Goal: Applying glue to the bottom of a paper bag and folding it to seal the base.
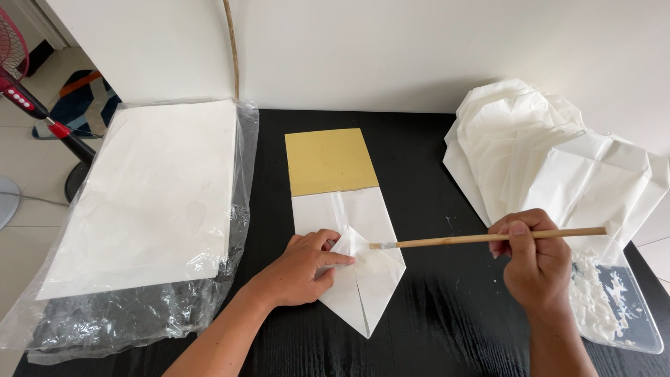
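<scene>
Folded white paper bag [363, 269] with a pointed bottom flap lies at the centre of the black wooden tabletop [433, 328], its upper end tucked under a mustard-yellow cardboard rectangle [328, 160]. The left hand [307, 269] presses flat on the left flap, fingers spread, gripping nothing. The right hand [534, 262] has its grip closed on a thin wooden-handled brush [488, 239], whose tip touches the fold. Doing this well seems to call for a thin, even coat kept to the flap's edge while the left hand stops the paper shifting. At lower right sits a clear plastic tray of white paste [618, 307]; finished white bags [544, 153] pile at upper right, plastic-wrapped white sheets [153, 195] at left.
</scene>
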